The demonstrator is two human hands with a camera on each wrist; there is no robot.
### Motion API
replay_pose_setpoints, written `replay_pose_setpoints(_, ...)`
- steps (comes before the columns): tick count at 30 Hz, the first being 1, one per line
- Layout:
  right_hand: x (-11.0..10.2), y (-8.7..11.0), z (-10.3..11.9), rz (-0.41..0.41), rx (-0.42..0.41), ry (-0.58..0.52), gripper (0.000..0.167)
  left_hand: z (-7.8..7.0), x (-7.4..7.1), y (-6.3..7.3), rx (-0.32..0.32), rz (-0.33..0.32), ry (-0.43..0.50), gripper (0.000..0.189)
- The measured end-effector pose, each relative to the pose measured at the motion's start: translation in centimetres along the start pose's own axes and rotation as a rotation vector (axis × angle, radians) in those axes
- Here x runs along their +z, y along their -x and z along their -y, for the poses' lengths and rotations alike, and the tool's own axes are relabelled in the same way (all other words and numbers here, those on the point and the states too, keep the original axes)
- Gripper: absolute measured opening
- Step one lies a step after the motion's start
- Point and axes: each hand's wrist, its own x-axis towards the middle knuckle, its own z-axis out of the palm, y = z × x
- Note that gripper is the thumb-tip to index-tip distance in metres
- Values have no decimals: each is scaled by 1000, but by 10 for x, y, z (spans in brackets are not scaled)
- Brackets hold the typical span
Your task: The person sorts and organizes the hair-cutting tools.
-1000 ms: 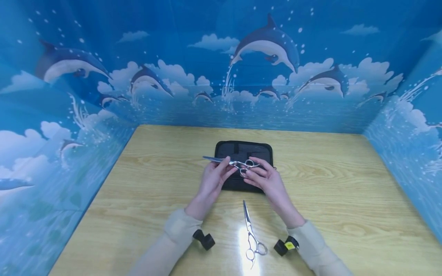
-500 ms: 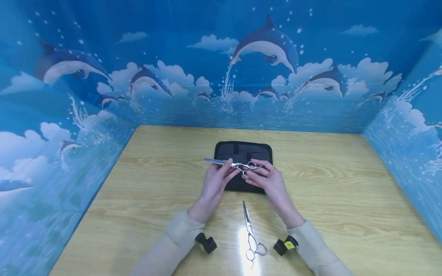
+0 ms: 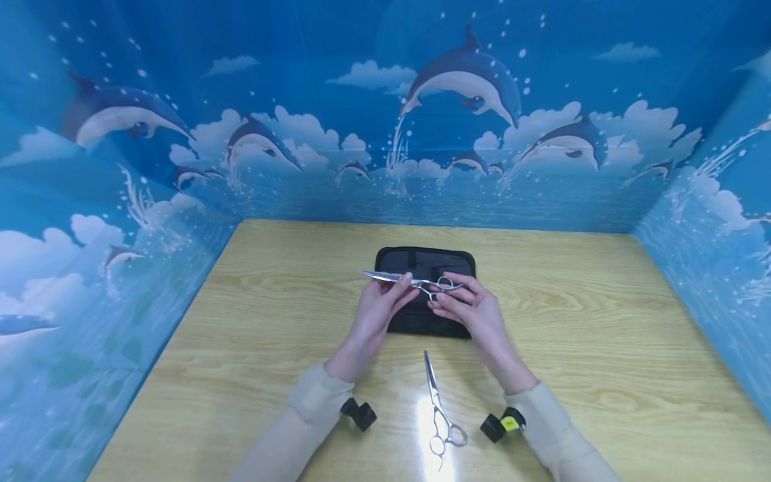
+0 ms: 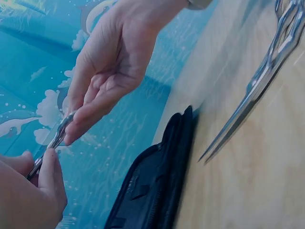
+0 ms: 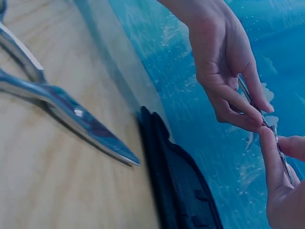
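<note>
Both hands hold a silver pair of hairdressing scissors (image 3: 382, 275) sideways above the black zip case, blades toward the left. My left hand (image 3: 375, 309) pinches the scissors between thumb and fingers near the pivot. The thumb and fingers of my right hand (image 3: 472, 306) grip the finger rings. In the left wrist view, the right hand (image 4: 114, 57) reaches in from the top, and the held scissors (image 4: 58, 135) run between the two sets of fingertips. A second pair of hairdressing scissors (image 3: 434, 396) lies on the table nearer the person, its tips pointing away.
The unfolded black case (image 3: 427, 324) lies on the wood-grain table (image 3: 578, 321), partly covered by the hands; small straps show inside it. Blue dolphin-print sheeting (image 3: 373, 187) rises behind the table and on both sides.
Both hands and the held scissors have shifted slightly to the right over the case. The scissors on the table and the case stay where they were.
</note>
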Motion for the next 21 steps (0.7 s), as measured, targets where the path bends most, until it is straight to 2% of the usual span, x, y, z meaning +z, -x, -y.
replay_pose_setpoints(2,-1,-2,4,2,-11,-13,51,-3,0,-2,18,31,-50,23)
replay_pose_setpoints(5,-6,-5,11,5,-28,-58,50,-11,-1,-6,55,99,-177,29)
replay_pose_setpoints(8,-13,-9,19,2,-48,-106,50,-21,-4,-10,112,161,-355,34)
replay_pose_setpoints(10,-20,-13,24,-4,-63,-122,51,-28,-9,-14,151,170,-475,34)
replay_pose_setpoints(13,-32,-18,28,-19,-83,-129,49,-35,-19,-20,222,119,-653,33)
replay_pose_setpoints(16,-46,-24,30,-38,-100,-127,44,-41,-31,-26,244,35,-830,31)
replay_pose_setpoints(18,-56,-27,29,-53,-108,-119,41,-43,-38,-30,233,-8,-962,32)
replay_pose_setpoints(21,-70,-32,27,-70,-104,-93,39,-44,-44,-35,180,-33,-1138,35)
